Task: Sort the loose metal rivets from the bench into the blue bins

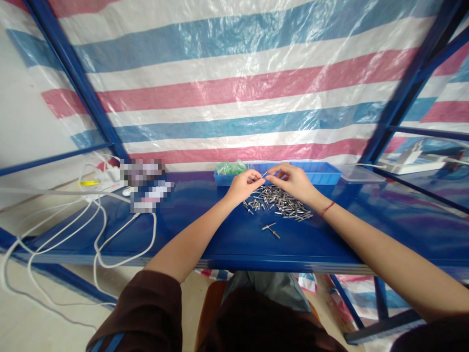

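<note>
Above a pile of silver blind rivets (284, 200), my left hand (246, 186) and my right hand (291, 180) meet with their fingertips almost together. A single thin rivet (264, 174) shows between them, pinched by the left fingers and touched by the right ones. The right fingers are also closed in a pinch, and their tips partly cover the piece. Nearer to me, two loose rivets (271, 230) lie apart from the pile on the blue table (234, 234).
Behind the hands stands a blue plastic tray (318, 175), with a green bag (231, 168) in its left part. A clear lid (362, 173) lies to the right. White cables (100, 230) trail over the table's left side. Blue frame posts (406, 83) rise at both sides.
</note>
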`<control>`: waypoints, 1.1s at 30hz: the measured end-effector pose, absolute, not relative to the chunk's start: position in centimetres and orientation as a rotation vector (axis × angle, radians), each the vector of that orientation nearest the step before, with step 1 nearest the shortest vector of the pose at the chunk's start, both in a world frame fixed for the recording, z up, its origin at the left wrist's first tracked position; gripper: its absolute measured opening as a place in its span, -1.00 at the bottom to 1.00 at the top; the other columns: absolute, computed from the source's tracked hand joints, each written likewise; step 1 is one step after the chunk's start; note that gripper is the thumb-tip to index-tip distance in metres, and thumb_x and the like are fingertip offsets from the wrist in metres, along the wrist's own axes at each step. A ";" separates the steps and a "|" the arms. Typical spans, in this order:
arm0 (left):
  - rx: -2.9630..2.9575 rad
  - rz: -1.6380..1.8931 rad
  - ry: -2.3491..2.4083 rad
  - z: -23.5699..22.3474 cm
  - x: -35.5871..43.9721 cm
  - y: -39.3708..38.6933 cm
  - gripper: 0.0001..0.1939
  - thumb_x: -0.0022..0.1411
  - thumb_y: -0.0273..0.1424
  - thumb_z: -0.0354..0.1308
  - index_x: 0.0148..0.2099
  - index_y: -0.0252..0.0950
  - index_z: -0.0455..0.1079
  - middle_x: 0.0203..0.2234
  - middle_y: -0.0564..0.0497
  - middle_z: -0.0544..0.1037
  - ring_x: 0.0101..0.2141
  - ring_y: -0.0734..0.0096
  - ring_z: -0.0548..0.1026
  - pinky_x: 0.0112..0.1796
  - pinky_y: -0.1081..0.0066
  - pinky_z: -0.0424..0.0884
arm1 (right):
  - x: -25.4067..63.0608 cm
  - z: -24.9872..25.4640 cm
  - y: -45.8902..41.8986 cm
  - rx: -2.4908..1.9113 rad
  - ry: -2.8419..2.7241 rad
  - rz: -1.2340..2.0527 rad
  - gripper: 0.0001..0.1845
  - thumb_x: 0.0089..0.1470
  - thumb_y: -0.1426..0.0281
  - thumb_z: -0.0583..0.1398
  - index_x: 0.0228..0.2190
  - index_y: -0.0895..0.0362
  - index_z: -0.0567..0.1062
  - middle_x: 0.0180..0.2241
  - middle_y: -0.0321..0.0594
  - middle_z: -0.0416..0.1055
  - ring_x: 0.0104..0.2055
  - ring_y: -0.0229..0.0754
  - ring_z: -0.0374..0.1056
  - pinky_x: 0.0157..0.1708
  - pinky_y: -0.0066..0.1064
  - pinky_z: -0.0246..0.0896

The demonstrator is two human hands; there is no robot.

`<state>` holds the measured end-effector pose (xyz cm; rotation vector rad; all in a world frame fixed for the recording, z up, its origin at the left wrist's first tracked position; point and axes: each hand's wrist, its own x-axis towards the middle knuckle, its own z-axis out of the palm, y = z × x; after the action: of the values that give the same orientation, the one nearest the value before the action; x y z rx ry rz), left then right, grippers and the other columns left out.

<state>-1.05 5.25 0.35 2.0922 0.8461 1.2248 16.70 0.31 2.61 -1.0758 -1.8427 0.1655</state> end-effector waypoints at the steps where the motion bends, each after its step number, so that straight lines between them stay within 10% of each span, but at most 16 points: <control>1: 2.086 1.228 0.835 0.3 -1.0 5.3 -0.84 0.08 -0.34 0.22 -0.31 -0.32 0.39 -0.45 0.06 0.48 -0.47 0.56 0.41 -0.37 0.48 0.35 | 16.6 2.5 0.4 -1.078 -1.810 0.205 -0.70 -0.01 0.18 0.22 -0.36 0.16 0.52 -0.34 -0.13 0.50 -0.37 -0.19 0.37 -0.34 -0.30 0.27; 25: 2.434 1.230 0.849 1.5 -2.0 5.0 -0.80 0.09 -0.42 0.19 -0.17 -0.29 0.38 -0.41 0.08 0.50 -0.48 0.57 0.40 -0.33 0.49 0.35 | 17.5 2.2 1.9 -1.177 -1.930 0.212 -0.79 0.01 0.25 0.18 -0.47 0.14 0.49 -0.45 -0.21 0.49 -0.43 -0.22 0.34 -0.39 -0.37 0.22; 33: 2.679 0.809 1.040 1.5 -3.8 6.4 -0.79 0.12 -0.43 0.12 -0.16 -0.30 0.43 -0.32 0.00 0.56 -0.44 0.47 0.45 -0.29 0.42 0.36 | 20.3 2.7 6.5 -1.617 -1.848 -0.342 -0.76 0.07 0.32 0.13 -0.41 0.20 0.53 -0.35 -0.03 0.53 -0.30 -0.05 0.41 -0.32 -0.32 0.19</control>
<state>-3.82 6.41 1.53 2.6790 1.0395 0.8086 20.33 6.47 2.72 -1.6171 -1.8485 -0.3419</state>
